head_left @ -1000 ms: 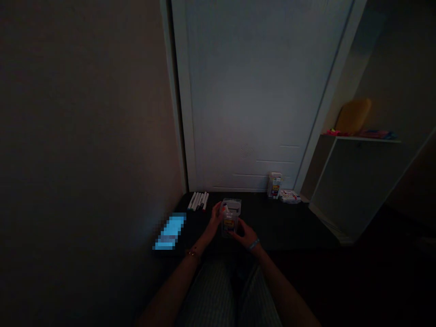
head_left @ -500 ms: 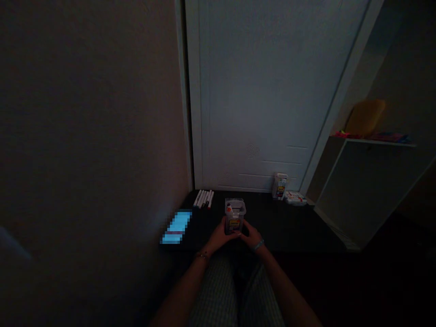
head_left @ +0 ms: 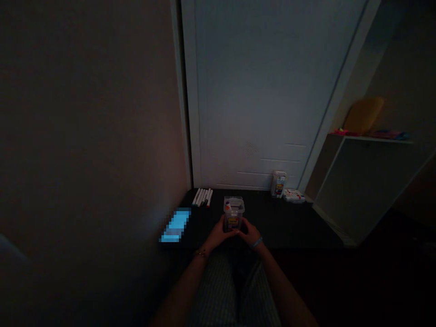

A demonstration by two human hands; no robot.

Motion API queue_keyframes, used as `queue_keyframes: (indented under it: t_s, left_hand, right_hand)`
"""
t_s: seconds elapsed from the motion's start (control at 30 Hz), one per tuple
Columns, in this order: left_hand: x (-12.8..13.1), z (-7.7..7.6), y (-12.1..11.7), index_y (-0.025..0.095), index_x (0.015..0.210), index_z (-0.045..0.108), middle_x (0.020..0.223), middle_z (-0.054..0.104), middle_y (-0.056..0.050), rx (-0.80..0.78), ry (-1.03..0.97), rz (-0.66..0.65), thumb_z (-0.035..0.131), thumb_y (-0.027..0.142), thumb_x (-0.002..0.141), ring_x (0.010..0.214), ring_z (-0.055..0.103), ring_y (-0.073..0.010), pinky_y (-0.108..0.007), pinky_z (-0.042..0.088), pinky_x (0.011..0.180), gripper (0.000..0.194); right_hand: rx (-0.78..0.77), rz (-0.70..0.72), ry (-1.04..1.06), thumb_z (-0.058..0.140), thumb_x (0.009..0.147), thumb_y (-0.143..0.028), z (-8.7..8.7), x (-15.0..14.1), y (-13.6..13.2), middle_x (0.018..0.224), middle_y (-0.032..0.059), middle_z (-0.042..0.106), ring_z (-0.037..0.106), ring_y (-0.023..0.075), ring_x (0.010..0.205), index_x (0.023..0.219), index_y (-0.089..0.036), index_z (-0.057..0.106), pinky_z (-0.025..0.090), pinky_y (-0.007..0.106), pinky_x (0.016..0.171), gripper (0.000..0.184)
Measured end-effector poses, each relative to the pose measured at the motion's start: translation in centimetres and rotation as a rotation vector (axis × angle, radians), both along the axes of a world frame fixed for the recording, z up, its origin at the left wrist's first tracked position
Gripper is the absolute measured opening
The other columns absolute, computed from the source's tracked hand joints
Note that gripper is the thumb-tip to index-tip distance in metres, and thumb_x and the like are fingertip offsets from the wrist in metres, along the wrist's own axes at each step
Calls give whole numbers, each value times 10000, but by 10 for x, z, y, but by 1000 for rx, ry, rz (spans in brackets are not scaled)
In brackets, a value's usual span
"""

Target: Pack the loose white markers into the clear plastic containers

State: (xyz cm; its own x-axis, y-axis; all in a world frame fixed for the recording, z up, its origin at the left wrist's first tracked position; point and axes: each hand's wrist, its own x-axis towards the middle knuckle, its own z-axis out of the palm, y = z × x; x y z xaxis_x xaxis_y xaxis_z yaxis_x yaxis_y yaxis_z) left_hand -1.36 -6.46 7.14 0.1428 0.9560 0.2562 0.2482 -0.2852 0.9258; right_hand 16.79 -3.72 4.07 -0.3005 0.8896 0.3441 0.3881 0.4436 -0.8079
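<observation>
A clear plastic container (head_left: 234, 214) with a yellow and dark label stands upright on the dark tabletop, its lid swung back. Inside it leans a white marker (head_left: 228, 207) with an orange band. My left hand (head_left: 220, 232) wraps the container's left side and near base. On the opposite side, my right hand (head_left: 251, 233) grips the lower right, and the thumbs meet in front below the label. Several white markers (head_left: 202, 197) with coloured ends lie in a row beyond my left hand.
A bright pixelated phone-like rectangle (head_left: 175, 225) lies at the table's left. Against the white door (head_left: 252, 91) stands a second labelled container (head_left: 279, 184), beside a flat clear pack (head_left: 294, 195). A white cabinet (head_left: 371, 181) rises on the right; a wall (head_left: 102, 136) borders the left.
My left hand has come down from the container's upper rim to its lower side. The thumbs now meet in front. The view has shifted slightly; the last half second shows little motion.
</observation>
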Motion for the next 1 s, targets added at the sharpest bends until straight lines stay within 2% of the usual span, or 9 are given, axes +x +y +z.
queue_keyframes:
  t_s: [0.23, 0.47, 0.63, 0.73, 0.87, 1.0]
  left_hand:
    - [-2, -5, 2, 216, 1253, 465, 1221, 628, -88, 9, -20, -17, 780, 353, 674, 1122, 602, -259, -402, 466, 971, 674]
    - [-1, -3, 3, 214, 1234, 488, 1219, 631, -86, -5, 0, 20, 799, 349, 649, 1133, 598, -265, -402, 464, 982, 676]
    - [1, -3, 4, 216, 1243, 479, 1219, 625, -86, 34, -3, -13, 790, 361, 663, 1133, 593, -260, -404, 451, 992, 674]
    - [-11, -8, 5, 205, 1277, 474, 1283, 577, -105, 89, 58, -75, 762, 384, 696, 1201, 537, -266, -424, 397, 1043, 672]
    - [-42, -13, 11, 208, 1344, 443, 1390, 473, -127, 163, 253, -127, 809, 413, 619, 1296, 429, -293, -450, 310, 1098, 838]
    - [-58, -8, 19, 207, 1313, 481, 1327, 518, -118, 190, 391, -68, 762, 493, 658, 1247, 467, -282, -435, 340, 1063, 768]
  right_hand:
    - [10, 3, 1, 662, 768, -400, -9, 1, 5, 1231, 50, 630, 607, 219, 1107, 1321, -255, 461, 468, 402, 959, 606]
    - [-2, 16, 16, 663, 767, -404, -6, 1, 5, 1214, 38, 639, 613, 219, 1102, 1309, -272, 468, 476, 401, 952, 590]
    - [4, 2, 31, 678, 755, -394, -7, 0, 5, 1207, 42, 645, 621, 223, 1089, 1290, -273, 485, 480, 415, 950, 582]
    - [6, -6, 59, 684, 750, -419, -8, -2, 6, 1183, 51, 657, 628, 225, 1076, 1273, -257, 499, 487, 420, 940, 577]
    - [-8, 1, 127, 688, 747, -455, -8, -5, 5, 1168, 54, 665, 635, 223, 1066, 1254, -245, 508, 495, 414, 931, 577]
    - [9, 16, 147, 680, 754, -464, -6, -4, 3, 1162, 48, 668, 639, 222, 1056, 1244, -249, 521, 497, 411, 932, 559]
